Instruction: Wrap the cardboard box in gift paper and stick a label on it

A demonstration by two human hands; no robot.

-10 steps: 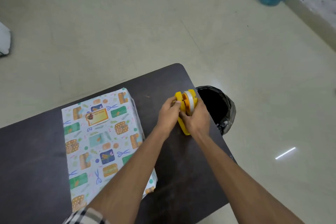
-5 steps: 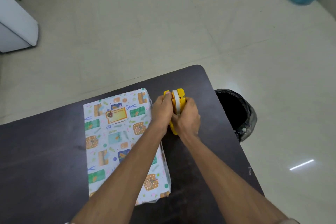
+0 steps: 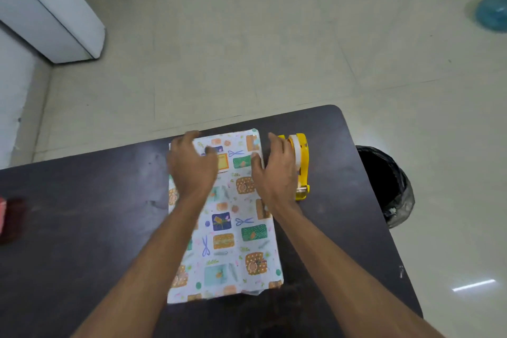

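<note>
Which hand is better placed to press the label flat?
Left. The left hand lies partly over the label on the wrapped box; the right hand is at the box's right edge, beside the tape dispenser.

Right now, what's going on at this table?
A person is gift-wrapping. The paper-wrapped box, with a label stuck near its far end, lies on the dark table. Both hands are at that far end, fingers spread: the left hand partly over the label, the right hand at the box's right edge. The yellow tape dispenser stands just beside it.
</note>
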